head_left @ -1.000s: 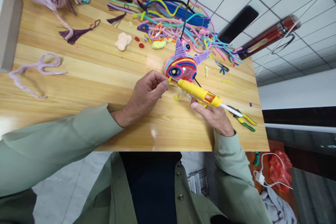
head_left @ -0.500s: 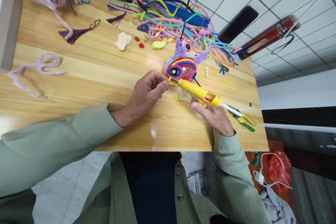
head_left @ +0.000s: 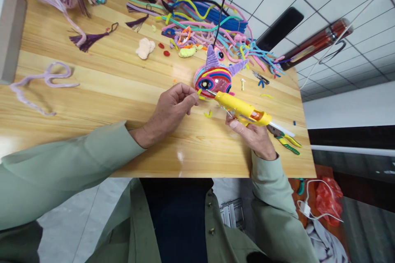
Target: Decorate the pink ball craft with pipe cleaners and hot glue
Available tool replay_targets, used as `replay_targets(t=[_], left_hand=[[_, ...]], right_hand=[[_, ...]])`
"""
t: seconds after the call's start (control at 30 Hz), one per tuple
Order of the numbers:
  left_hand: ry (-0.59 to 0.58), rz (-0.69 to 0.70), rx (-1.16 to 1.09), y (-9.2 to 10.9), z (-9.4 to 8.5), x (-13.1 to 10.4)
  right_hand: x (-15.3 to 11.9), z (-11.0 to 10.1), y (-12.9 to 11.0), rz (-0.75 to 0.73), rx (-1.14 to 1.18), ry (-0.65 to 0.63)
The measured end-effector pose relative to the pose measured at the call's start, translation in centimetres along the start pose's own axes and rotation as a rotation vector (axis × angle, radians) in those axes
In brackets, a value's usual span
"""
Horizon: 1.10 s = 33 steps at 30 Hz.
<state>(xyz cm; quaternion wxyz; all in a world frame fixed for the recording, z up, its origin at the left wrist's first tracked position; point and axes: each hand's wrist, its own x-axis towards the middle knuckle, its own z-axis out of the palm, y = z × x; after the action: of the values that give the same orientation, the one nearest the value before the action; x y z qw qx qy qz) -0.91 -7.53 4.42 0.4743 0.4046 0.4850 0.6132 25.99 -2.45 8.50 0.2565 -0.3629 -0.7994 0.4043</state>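
Note:
Between the thumb and forefinger of my left hand (head_left: pixel 173 111) is pinched a short yellow piece of pipe cleaner (head_left: pixel 199 91). My right hand (head_left: pixel 251 133) is wrapped round a yellow hot glue gun (head_left: pixel 242 107), with a clear glue stick (head_left: pixel 280 128) coming out of its back end. The gun's metal nozzle points left, a little to the right of the yellow piece. Just beyond both hands sits a colourful animal-like ornament (head_left: pixel 217 82) made of pipe cleaners, with purple horns and a dark eye. A bent yellow scrap (head_left: pixel 208 114) lies on the table between the hands.
Green-and-yellow pliers (head_left: pixel 286 141) lie right of my right hand. Behind the ornament spreads a heap of coloured pipe cleaners (head_left: pixel 210 20), near a dark phone (head_left: pixel 279 28) and a red flask (head_left: pixel 317 43). Purple tassels (head_left: pixel 92 39) and a lilac pipe cleaner (head_left: pixel 49 78) lie left.
My right hand has drawn the glue gun slightly to the right, so its nozzle is farther from the yellow piece. My left hand stays almost in place.

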Motion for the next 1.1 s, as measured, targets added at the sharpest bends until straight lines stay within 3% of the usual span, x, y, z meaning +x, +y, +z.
replay_targets(t=[0.37, 1.1], left_hand=[[0.023, -0.071, -0.171, -0.1, -0.3, 0.6], [0.001, -0.053, -0.135, -0.4, -0.4, 0.6]], right_hand=[[-0.5, -0.8, 0.5, 0.011, -0.161, 0.007], [-0.5, -0.5, 0.9, -0.005, -0.178, 0.031]])
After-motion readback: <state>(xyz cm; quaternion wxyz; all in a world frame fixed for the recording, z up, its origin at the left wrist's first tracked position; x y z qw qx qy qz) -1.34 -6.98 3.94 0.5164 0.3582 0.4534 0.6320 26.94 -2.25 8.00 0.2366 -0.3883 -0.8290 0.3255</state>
